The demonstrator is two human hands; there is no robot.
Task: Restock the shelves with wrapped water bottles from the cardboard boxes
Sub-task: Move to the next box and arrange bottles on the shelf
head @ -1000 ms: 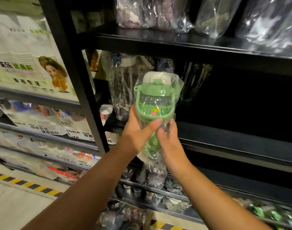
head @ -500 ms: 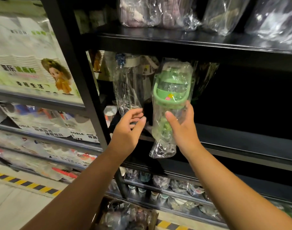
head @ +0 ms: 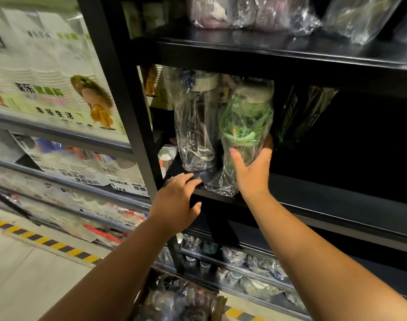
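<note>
Green wrapped bottle [head: 246, 126] is now brought onto the middle shelf [head: 337, 205], just beside a clear wrapped bottle [head: 195, 126]; half a second ago it was held in the air in front. It is gripped low by the right hand [head: 253, 172], thumb and fingers [head: 235, 156] curled round the wrap. The left hand [head: 174, 202] is kept off it, fingers loosely spread at the shelf edge, holding nothing. Placement is judged nearly done; only release remains. More wrapped bottles are seen in the cardboard box [head: 181, 300] below.
</note>
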